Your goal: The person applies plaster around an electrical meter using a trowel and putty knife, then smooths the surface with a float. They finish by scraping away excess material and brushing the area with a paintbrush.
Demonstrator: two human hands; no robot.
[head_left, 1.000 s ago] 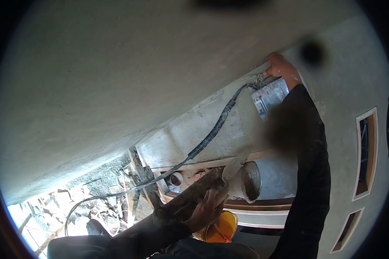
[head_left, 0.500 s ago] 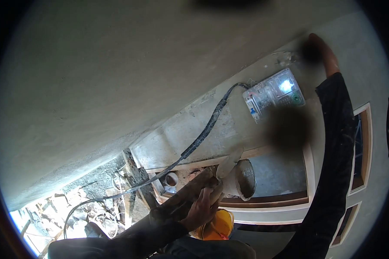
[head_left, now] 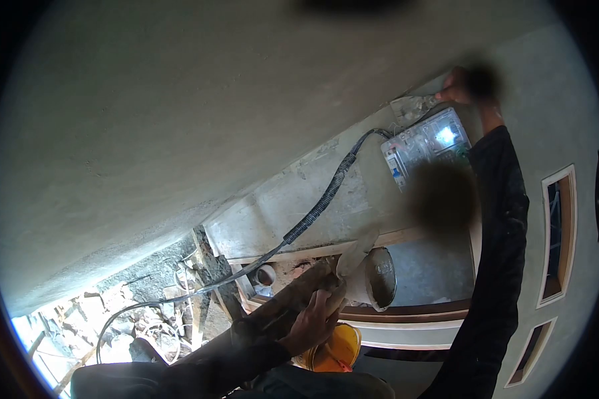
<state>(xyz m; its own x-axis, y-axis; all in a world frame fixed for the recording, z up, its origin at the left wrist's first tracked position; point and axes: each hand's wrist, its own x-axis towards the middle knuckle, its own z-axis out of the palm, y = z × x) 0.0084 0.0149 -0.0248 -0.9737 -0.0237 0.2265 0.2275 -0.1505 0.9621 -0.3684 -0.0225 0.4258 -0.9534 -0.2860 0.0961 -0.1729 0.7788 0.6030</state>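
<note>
My right hand (head_left: 456, 86), partly hidden by a dark blotch in the view, is stretched up to the corner where the ceiling meets the wall. It grips a trowel (head_left: 412, 106), whose mortar-smeared blade lies near the wall just above the clear-covered electric meter (head_left: 426, 139). Lower down, my left hand (head_left: 309, 324) is closed round the handle of a second trowel (head_left: 357, 254) with a pale, leaf-shaped blade. This hand is beside a thick wooden beam (head_left: 283, 299). A bucket of mortar (head_left: 381, 279) is close to that blade.
A black cable (head_left: 319, 203) in a ribbed sleeve runs from the meter down to the left. Below my left hand is a yellow bucket (head_left: 339, 349). Rubble (head_left: 130, 319) lies at lower left. Framed windows (head_left: 556, 233) line the right wall; the plastered ceiling (head_left: 180, 120) fills the upper left.
My right hand has moved left and slightly down, bringing the trowel blade into sight over the meter. My left hand keeps its hold, nearly unmoved.
</note>
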